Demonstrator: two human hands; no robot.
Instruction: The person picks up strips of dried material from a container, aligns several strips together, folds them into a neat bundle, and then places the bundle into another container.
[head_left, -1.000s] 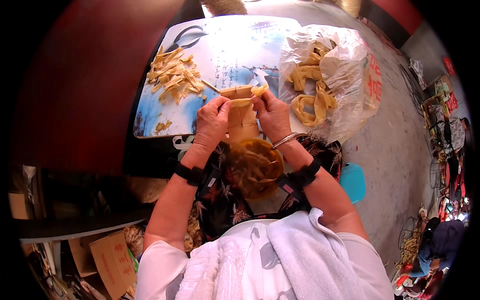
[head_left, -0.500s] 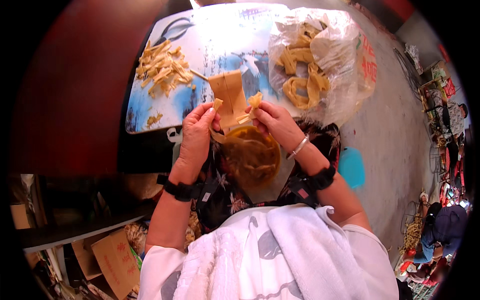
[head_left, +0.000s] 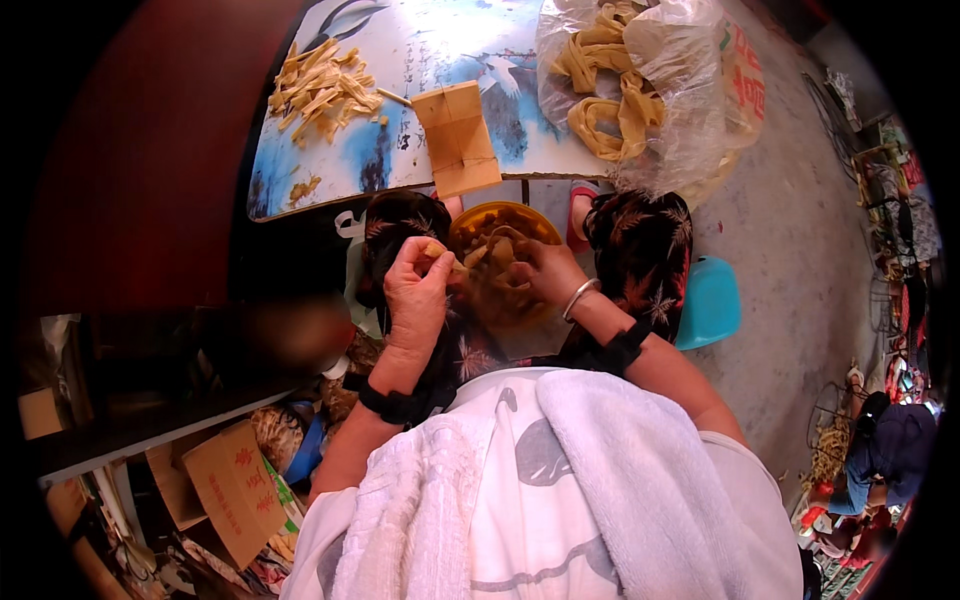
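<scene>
My left hand (head_left: 416, 298) is closed, thumb and fingers pinching a short tan strip (head_left: 436, 250) beside the bowl. A yellow bowl (head_left: 540, 225) sits low between my knees with soft, tan strips (head_left: 492, 255) inside. My right hand (head_left: 556, 274), with a bracelet at the wrist, reaches over the bowl's right side. Its fingers are bent together among the strips; what they grip, if anything, is hard to make out. Just beyond the bowl, a light wooden board (head_left: 462, 135) with a dark line across it lies over the table's near edge.
The painted table (head_left: 400, 160) bears a pile of cut tan strips (head_left: 322, 88) at left. A clear plastic bag (head_left: 685, 110) with long, looped tan bands (head_left: 615, 110) lies at right. A turquoise plastic object (head_left: 710, 303) stands by my right knee; a cardboard box (head_left: 235, 495) lies lower left.
Both hands have come down from in front of the board toward the bowl. The right hand has moved over the bowl, and its folded strip no longer shows. The view has shifted.
</scene>
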